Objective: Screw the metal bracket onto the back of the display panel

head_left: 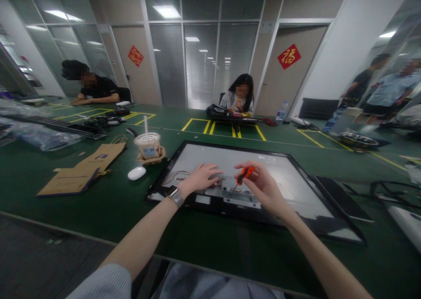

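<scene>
A large flat display panel [283, 158] with a black frame lies back side up on the green table. Near its front edge sits a metal bracket [241, 199] with a circuit board and connectors. In my right hand [263, 187] is an orange and black screwdriver [245, 175], its shaft pointing down at the board area. Whether the tip touches a screw is too small to tell. My left hand [204, 177] rests with fingers spread on the panel just left of the bracket, beside some thin cables [176, 176]. A watch [175, 195] is on the left wrist.
Left of the panel stand a drink cup [148, 144] with a straw, a white mouse [137, 172] and a brown paper bag [95, 161]. A dark flat device [342, 198] lies to the right. Two people sit across the table; others stand at far right.
</scene>
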Demonstrator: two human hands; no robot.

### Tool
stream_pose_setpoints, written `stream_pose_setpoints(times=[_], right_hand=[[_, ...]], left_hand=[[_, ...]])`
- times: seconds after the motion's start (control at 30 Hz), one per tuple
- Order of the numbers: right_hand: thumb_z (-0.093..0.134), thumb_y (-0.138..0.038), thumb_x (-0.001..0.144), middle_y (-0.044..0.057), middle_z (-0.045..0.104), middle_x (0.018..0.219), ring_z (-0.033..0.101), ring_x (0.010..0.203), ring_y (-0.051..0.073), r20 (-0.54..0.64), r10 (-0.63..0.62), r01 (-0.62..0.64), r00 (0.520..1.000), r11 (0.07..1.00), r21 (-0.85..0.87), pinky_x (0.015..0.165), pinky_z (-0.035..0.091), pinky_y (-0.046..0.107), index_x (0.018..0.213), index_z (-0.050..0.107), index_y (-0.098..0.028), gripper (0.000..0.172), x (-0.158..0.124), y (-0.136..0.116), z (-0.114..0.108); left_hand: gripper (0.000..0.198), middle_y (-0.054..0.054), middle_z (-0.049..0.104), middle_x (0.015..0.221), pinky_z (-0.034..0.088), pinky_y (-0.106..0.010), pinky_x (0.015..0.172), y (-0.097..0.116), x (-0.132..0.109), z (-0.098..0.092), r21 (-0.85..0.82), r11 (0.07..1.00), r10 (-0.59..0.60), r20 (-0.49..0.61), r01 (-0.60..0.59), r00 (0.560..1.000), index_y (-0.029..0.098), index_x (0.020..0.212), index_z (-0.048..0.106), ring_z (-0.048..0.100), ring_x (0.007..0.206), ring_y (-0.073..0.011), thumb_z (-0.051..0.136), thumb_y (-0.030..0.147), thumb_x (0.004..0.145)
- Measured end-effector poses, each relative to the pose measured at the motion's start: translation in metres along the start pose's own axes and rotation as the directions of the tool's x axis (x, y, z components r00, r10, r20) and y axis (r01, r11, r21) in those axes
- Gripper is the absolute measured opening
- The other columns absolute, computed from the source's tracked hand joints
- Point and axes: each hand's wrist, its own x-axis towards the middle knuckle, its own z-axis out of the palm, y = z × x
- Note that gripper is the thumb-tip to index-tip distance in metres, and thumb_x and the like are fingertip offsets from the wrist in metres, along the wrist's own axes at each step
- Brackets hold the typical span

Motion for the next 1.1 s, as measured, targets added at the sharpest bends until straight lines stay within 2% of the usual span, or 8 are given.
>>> stream_pose_setpoints(times=[0.17, 0.33, 0.43, 0.53, 0.7, 0.87, 1.0, 1.1], right_hand=[[0.072, -0.037, 0.089, 0.005, 0.065, 0.103, 0.069, 0.092, 0.022, -0.072, 0.063, -0.050, 0.995, 0.985, 0.166, 0.079, 0.059, 0.039, 0.089, 0.072, -0.027, 0.010, 0.0034, -0.0017, -0.0063], [0.067, -0.044, 0.093, 0.004, 0.072, 0.099, 0.069, 0.095, 0.023, -0.077, 0.133, -0.109, 0.988, 0.959, 0.263, 0.085, 0.057, 0.043, 0.108, 0.069, -0.031, 0.020, 0.0033, 0.0000, -0.0046], [0.063, -0.044, 0.095, 0.004, 0.071, 0.105, 0.069, 0.100, 0.023, -0.078, 0.136, -0.107, 0.988, 0.948, 0.300, 0.091, 0.056, 0.045, 0.101, 0.069, -0.031, 0.015, 0.0038, -0.0009, -0.0028], [0.070, -0.042, 0.091, 0.004, 0.066, 0.110, 0.067, 0.101, 0.022, -0.113, 0.114, -0.078, 0.987, 0.956, 0.282, 0.092, 0.056, 0.044, 0.091, 0.072, -0.030, 0.013, 0.0047, -0.0012, -0.0035], [0.075, -0.040, 0.087, 0.003, 0.062, 0.095, 0.065, 0.087, 0.019, -0.149, 0.084, -0.048, 0.985, 0.972, 0.230, 0.076, 0.058, 0.036, 0.088, 0.076, -0.028, 0.011, 0.0046, 0.0007, -0.0052], [0.065, -0.042, 0.094, 0.005, 0.070, 0.100, 0.068, 0.093, 0.021, -0.141, 0.128, -0.085, 0.982, 0.957, 0.278, 0.083, 0.058, 0.039, 0.102, 0.074, -0.030, 0.017, 0.0030, 0.0015, -0.0027], [0.069, -0.042, 0.091, 0.006, 0.068, 0.106, 0.067, 0.102, 0.024, -0.149, 0.116, -0.077, 0.982, 0.967, 0.244, 0.090, 0.056, 0.043, 0.096, 0.075, -0.028, 0.016, 0.0029, 0.0038, -0.0053], [0.074, -0.037, 0.088, 0.004, 0.066, 0.103, 0.066, 0.096, 0.022, -0.165, 0.070, -0.042, 0.984, 0.985, 0.170, 0.087, 0.057, 0.040, 0.092, 0.076, -0.029, 0.010, 0.0025, 0.0076, -0.0092]], left_hand=[[0.042, -0.007, 0.042, 0.159, 0.021, -0.058, 0.121, -0.0025, 0.0012, 0.0024, 0.006, 1.000, 0.012, -0.004, -0.012, 1.000, 0.034, 0.144, 0.052, 0.035, 0.149, -0.0282, 0.040, 0.046, 0.104], [0.043, -0.007, 0.040, 0.160, 0.020, -0.057, 0.121, -0.0033, 0.0011, 0.0033, 0.004, 1.000, 0.016, -0.015, -0.016, 1.000, 0.034, 0.144, 0.051, 0.034, 0.149, -0.0291, 0.040, 0.046, 0.105], [0.044, -0.006, 0.039, 0.161, 0.020, -0.057, 0.122, -0.0028, 0.0004, 0.0026, 0.002, 1.000, 0.010, -0.005, -0.010, 1.000, 0.034, 0.145, 0.051, 0.033, 0.149, -0.0293, 0.039, 0.047, 0.105], [0.043, -0.005, 0.039, 0.161, 0.020, -0.057, 0.122, -0.0035, 0.0008, 0.0029, 0.003, 1.000, 0.003, 0.002, -0.003, 1.000, 0.036, 0.145, 0.050, 0.032, 0.150, -0.0288, 0.040, 0.048, 0.104], [0.044, -0.006, 0.040, 0.160, 0.020, -0.058, 0.122, -0.0059, 0.0019, 0.0046, 0.005, 1.000, 0.009, -0.005, -0.009, 1.000, 0.035, 0.145, 0.050, 0.033, 0.150, -0.0289, 0.040, 0.047, 0.104], [0.043, -0.006, 0.039, 0.161, 0.020, -0.057, 0.122, -0.0038, 0.0010, 0.0035, 0.002, 1.000, 0.013, -0.012, -0.013, 1.000, 0.034, 0.144, 0.052, 0.034, 0.149, -0.0289, 0.040, 0.047, 0.104], [0.043, -0.006, 0.039, 0.161, 0.020, -0.057, 0.122, -0.0031, 0.0012, 0.0029, 0.003, 1.000, 0.006, -0.008, -0.006, 1.000, 0.035, 0.145, 0.051, 0.034, 0.149, -0.0277, 0.041, 0.047, 0.104], [0.044, -0.006, 0.038, 0.161, 0.019, -0.057, 0.122, -0.0043, 0.0017, 0.0033, -0.001, 1.000, 0.005, 0.004, -0.005, 1.000, 0.035, 0.145, 0.050, 0.033, 0.150, -0.0273, 0.041, 0.047, 0.104]])
